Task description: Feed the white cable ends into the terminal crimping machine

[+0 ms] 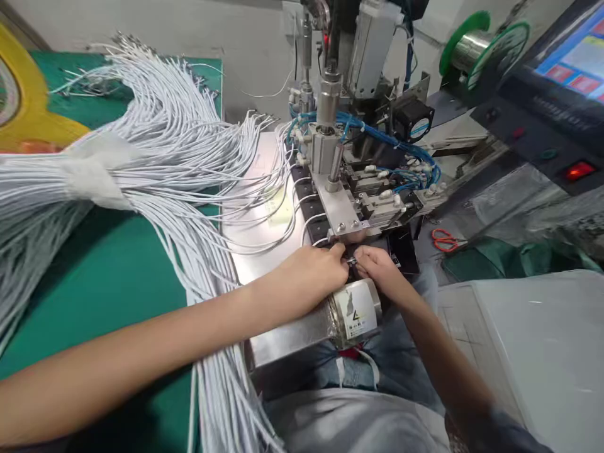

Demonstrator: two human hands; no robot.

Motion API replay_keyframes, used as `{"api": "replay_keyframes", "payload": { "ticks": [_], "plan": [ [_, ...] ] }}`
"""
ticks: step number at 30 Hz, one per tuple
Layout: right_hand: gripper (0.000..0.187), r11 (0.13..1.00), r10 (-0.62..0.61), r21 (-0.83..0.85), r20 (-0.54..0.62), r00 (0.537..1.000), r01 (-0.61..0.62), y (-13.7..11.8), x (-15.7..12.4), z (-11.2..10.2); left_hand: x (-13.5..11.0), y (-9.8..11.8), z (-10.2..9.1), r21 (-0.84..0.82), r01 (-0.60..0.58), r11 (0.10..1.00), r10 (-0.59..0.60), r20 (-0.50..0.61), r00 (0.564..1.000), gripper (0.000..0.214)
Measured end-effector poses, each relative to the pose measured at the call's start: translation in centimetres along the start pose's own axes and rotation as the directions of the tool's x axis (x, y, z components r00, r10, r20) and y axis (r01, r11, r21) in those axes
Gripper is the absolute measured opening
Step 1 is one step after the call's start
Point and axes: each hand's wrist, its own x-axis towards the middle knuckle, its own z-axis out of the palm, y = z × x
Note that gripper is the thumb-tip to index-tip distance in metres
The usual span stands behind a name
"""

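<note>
My left hand [314, 277] reaches across to the front end of the black feed blocks of the bench machine [337, 201], its fingers curled closed. What they grip is hidden. Close beside it, my right hand [377, 267] pinches a small silvery metal piece [352, 260] that shows in the gap between both hands. Whether a wire joins it cannot be made out. Several white cables [264, 236] run to the black blocks [309, 204] just behind my left hand. Below the hands sits a metal cylinder with a white label [361, 311].
A large bundle of white cables [174, 170], tied with a white wrap [101, 170], lies on the green mat [117, 277]. Blue air tubes loop over the machine. At right are a solder wire spool [472, 50], a control screen [573, 63] and red-handled scissors [446, 240].
</note>
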Motion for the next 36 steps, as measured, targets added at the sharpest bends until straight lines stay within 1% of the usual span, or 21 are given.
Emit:
{"api": "replay_keyframes", "payload": {
  "ticks": [1,3,5,7,8,10,11,12,13,14,15,16,17,18,19,20,22,25,28,33,36],
  "plan": [
    [0.027,1.0,-0.017,-0.012,0.016,1.0,0.017,0.2,0.2,0.1,-0.3,0.1,-0.2,0.005,0.034,0.999,-0.034,0.026,0.999,0.013],
    [0.025,0.997,-0.055,-0.053,0.001,0.998,0.055,0.5,0.7,0.1,-0.8,0.4,-0.6,0.009,0.087,0.996,-0.088,0.064,0.994,0.014],
    [0.024,0.987,-0.106,-0.125,-0.07,0.992,0.097,0.5,0.7,-0.1,-1.2,0.6,-1.0,0.001,0.127,0.992,-0.127,0.082,0.989,0.015],
    [0.025,0.967,-0.172,-0.22,-0.207,0.963,0.125,0.2,0.0,-0.3,-1.3,0.7,-1.5,-0.014,0.143,0.99,-0.141,0.092,0.986,0.014],
    [0.026,0.954,-0.213,-0.267,-0.298,0.931,0.133,-0.1,-0.8,-0.2,-1.3,0.7,-1.7,-0.015,0.156,0.988,-0.153,0.103,0.983,0.014],
    [0.027,0.928,-0.309,-0.34,-0.474,0.824,0.152,-0.7,-3.1,0.6,-1.2,0.7,-2.0,0.013,0.195,0.981,-0.196,0.122,0.973,0.013],
    [0.027,0.912,-0.363,-0.371,-0.535,0.763,0.174,-1.0,-4.6,1.3,-1.1,0.7,-2.2,0.04,0.216,0.976,-0.219,0.126,0.968,0.013],
    [0.026,0.897,-0.419,-0.388,-0.584,0.696,0.214,-1.3,-6.1,2.3,-1.0,0.6,-2.2,0.068,0.233,0.97,-0.24,0.125,0.963,0.014],
    [0.023,0.879,-0.462,-0.395,-0.564,0.685,0.268,-1.5,-7.6,3.5,-1.0,0.5,-2.3,0.092,0.244,0.965,-0.254,0.118,0.96,0.015],
    [0.02,0.841,-0.528,-0.416,-0.489,0.694,0.346,-1.7,-9.0,4.8,-0.9,0.3,-2.3,0.104,0.248,0.963,-0.259,0.113,0.959,0.017],
    [0.017,0.796,-0.582,-0.442,-0.371,0.724,0.413,-1.9,-10.1,6.1,-0.9,0.2,-2.2,0.107,0.248,0.963,-0.259,0.106,0.96,0.019],
    [0.015,0.762,-0.597,-0.454,-0.213,0.774,0.462,-2.0,-11.0,7.4,-0.9,0.0,-2.2,0.098,0.246,0.964,-0.255,0.097,0.962,0.022],
    [0.014,0.748,-0.576,-0.446,-0.067,0.815,0.493,-2.1,-11.5,8.7,-1.0,-0.1,-2.1,0.089,0.247,0.965,-0.255,0.094,0.962,0.024],
    [0.012,0.757,-0.524,-0.43,0.052,0.85,0.492,-2.1,-11.7,9.9,-1.0,-0.2,-2.1,0.08,0.251,0.965,-0.258,0.092,0.962,0.026],
    [0.01,0.783,-0.455,-0.413,0.132,0.881,0.466,-2.0,-11.7,11.0,-1.1,-0.2,-2.0,0.072,0.254,0.964,-0.26,0.09,0.961,0.027],
    [0.009,0.815,-0.39,-0.395,0.167,0.905,0.424,-1.9,-11.5,12.0,-1.1,-0.2,-2.0,0.066,0.257,0.964,-0.262,0.085,0.961,0.028],
    [0.01,0.86,-0.31,-0.371,0.164,0.937,0.349,-1.7,-11.0,13.4,-1.2,-0.2,-2.0,0.055,0.259,0.964,-0.263,0.071,0.962,0.03],
    [0.017,0.879,-0.299,-0.355,0.112,0.948,0.32,-1.9,-10.1,14.6,-1.3,-0.3,-2.0,0.041,0.259,0.965,-0.262,0.059,0.963,0.03],
    [0.023,0.878,-0.279,-0.381,0.085,0.957,0.29,-2.6,-9.0,15.1,-1.2,-0.6,-1.7,0.03,0.243,0.969,-0.244,0.035,0.969,0.029],
    [0.009,0.917,-0.169,-0.352,0.082,0.982,0.188,-3.3,-7.4,15.4,-1.1,-1.0,-1.0,0.029,0.227,0.974,-0.227,-0.008,0.974,0.027],
    [0.01,0.947,-0.131,-0.291,0.032,0.991,0.135,-3.2,-7.3,15.4,-1.1,-0.6,-1.4,0.044,0.236,0.971,-0.236,-0.018,0.972,0.025]
  ]
}}
